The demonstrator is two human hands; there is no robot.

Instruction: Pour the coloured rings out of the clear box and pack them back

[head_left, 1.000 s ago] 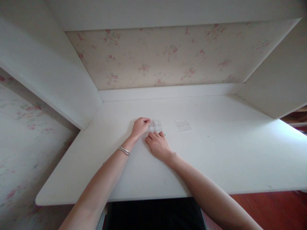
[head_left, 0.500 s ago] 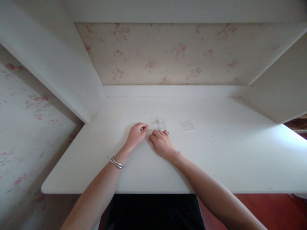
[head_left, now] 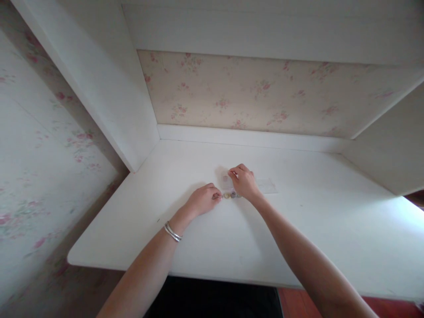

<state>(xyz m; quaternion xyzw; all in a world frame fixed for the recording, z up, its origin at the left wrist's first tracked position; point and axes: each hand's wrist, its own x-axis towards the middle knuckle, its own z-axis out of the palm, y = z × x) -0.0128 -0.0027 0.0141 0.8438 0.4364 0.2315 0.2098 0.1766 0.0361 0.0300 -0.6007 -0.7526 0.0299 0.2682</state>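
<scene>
Low over the white desk [head_left: 212, 247], my left hand [head_left: 203, 201] has its fingers curled and closed at the left end of a short row of small coins [head_left: 227, 195]. A bit of something small shows between its fingertips, too unclear to name. My right hand [head_left: 244, 182] is above a shallow clear plastic box [head_left: 225, 180], thumb and fingers pinched together; what they hold, if anything, is hidden. A small round piece seems to lie in the box. Part of the coin row and the box's right side are covered by my right hand.
A flat clear plastic piece [head_left: 267, 185], like a lid, lies right of the box, partly behind my right hand. Raised white panels stand left and right of the desk, with a flowered back wall [head_left: 232, 95] behind. A small dark speck [head_left: 158, 220] lies by my left forearm.
My right hand has lifted off the desk and moved forward over the box, uncovering the coins. My left hand is now at the coins' left end. The whole view has shifted and tilted.
</scene>
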